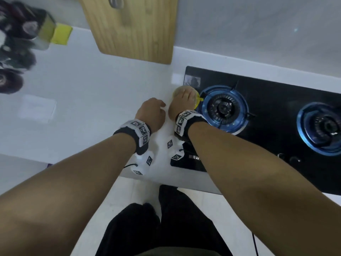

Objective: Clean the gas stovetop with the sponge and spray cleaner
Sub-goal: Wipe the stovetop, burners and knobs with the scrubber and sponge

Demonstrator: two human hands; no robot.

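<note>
**Right hand on the spray bottle at the stovetop's left edge**

Nearest us, two forearms reach out over the white bench (77,100), each wrist strapped with a marker band. Our left hand (152,114) hangs just beside the right, fingers loosely curled, nothing in it. Our right hand (181,106) is wrapped over the top of the spray bottle (184,89), a pale rounded body with a yellow nozzle poking toward the burner. The bottle sits on the bench, right at the left rim of the gas stovetop (267,93).

Handling, as we judge it: a plastic bottle, light to middling depending on fill, which we cannot read. Smooth walls, likely slick if wet. Best held round the neck under the trigger head, nozzle away from us.

Further out, the near burner (224,108) and the right burner (324,126), both blue-ringed on black glass. The glass looks hard and glossy; grates are rigid and will snag a soft pad.

Farthest, the yellow sponge (61,35) lies well apart at the bench's back left, beside a dark clutter. Soft, light, squeezable; pinch it by the long edges. A wooden board (132,30) leans against the wall.
</note>
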